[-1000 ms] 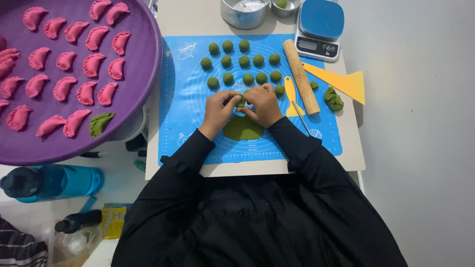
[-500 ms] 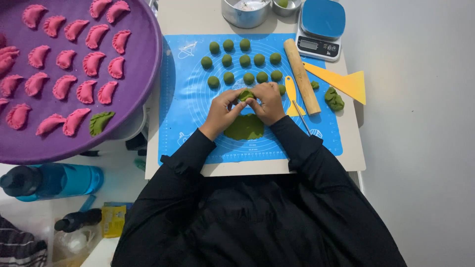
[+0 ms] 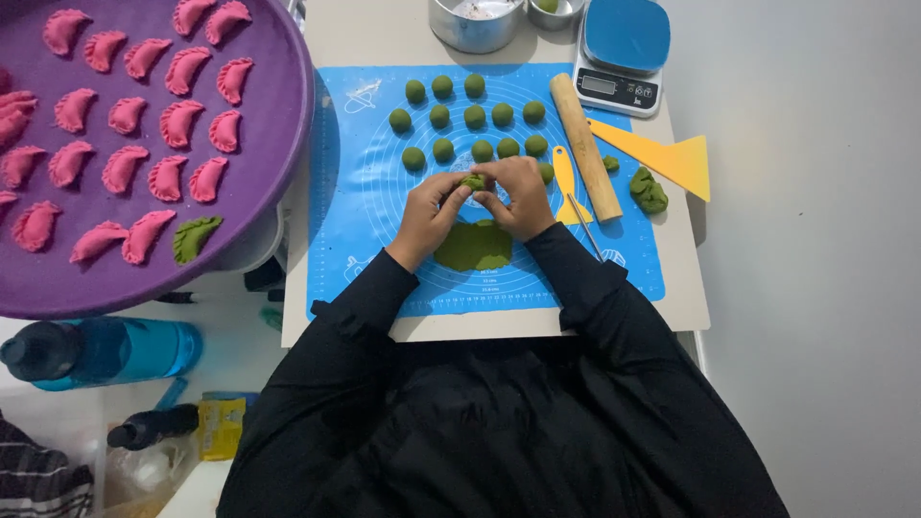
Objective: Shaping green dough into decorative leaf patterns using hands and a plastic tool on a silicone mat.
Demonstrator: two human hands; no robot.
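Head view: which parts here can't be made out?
- Green dough piece, head view: mostly covered by the left hand and right hand.
- Metal bowl, head view: cut by the top edge.
- Purple tray, head view: cut by the left edge.

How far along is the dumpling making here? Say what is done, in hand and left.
Done: the purple tray holds many pink dumplings and one green dumpling. In hand: the left hand and right hand pinch a green dough piece above a flat green sheet. Left: about a dozen green balls on the blue mat and a scrap beside the rolling pin.
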